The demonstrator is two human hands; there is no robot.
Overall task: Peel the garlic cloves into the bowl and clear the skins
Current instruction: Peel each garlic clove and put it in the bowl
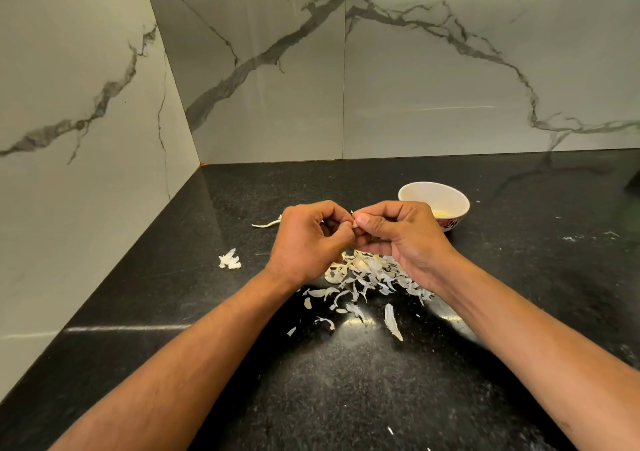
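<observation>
Home kitchen corner: black speckled stone counter (346, 381) filled lower frame, grey-veined marble wall tiles (450, 70) across top, garlic skins (367, 277) and small bowl (433, 194) at centre

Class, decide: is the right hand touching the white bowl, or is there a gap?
Cannot tell. In the head view the right hand overlaps the bowl's near rim, hiding any contact or gap.

A glossy black speckled surface (242, 364) carries a white bowl (450, 196) near the back. A heap of garlic skins (370, 274) lies nearer, with stray skin pieces (229, 259) scattered apart.
</observation>
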